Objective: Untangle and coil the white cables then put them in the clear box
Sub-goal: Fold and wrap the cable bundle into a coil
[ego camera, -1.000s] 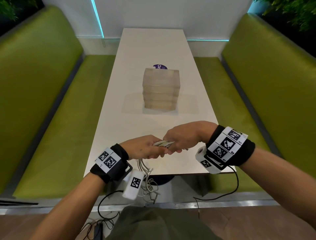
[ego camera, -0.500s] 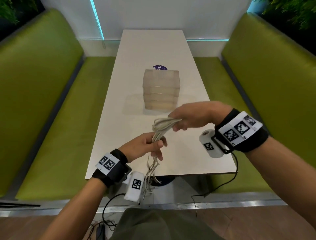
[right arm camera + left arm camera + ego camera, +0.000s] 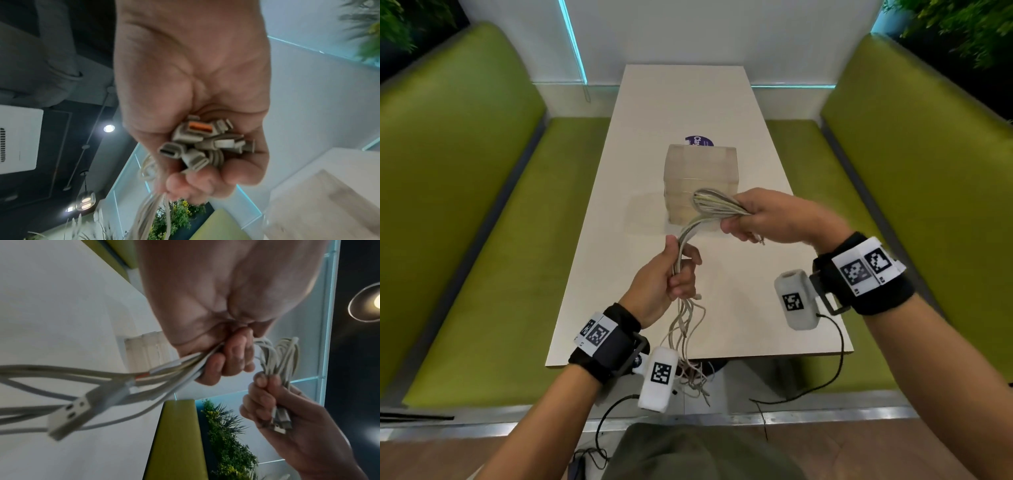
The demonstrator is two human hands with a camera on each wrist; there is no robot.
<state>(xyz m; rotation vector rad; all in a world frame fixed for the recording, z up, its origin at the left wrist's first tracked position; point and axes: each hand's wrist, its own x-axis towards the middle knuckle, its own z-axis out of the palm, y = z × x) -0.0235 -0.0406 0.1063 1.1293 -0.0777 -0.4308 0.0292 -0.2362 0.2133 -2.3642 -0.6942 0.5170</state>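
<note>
A bundle of white cables (image 3: 717, 205) runs between my two hands above the white table (image 3: 739, 308). My right hand (image 3: 770, 219) grips a folded loop of the bundle, with several plug ends (image 3: 203, 144) bunched in its palm. My left hand (image 3: 671, 274) grips the cables (image 3: 164, 373) lower down, and their loose ends (image 3: 688, 342) hang past the table's near edge. One USB plug (image 3: 69, 417) dangles close to the left wrist camera. The clear box (image 3: 700, 185) stands in the middle of the table, just behind the loop.
Green upholstered benches (image 3: 465, 222) flank the table on both sides. A purple round sticker (image 3: 699, 141) lies behind the box. Black wires (image 3: 825, 377) trail from my wrist cameras below the table edge. A white wall closes the far end.
My right hand has lifted the folded cable end up and away from my left hand, toward the box. My left hand rose too, and the cables now stretch between the hands.
</note>
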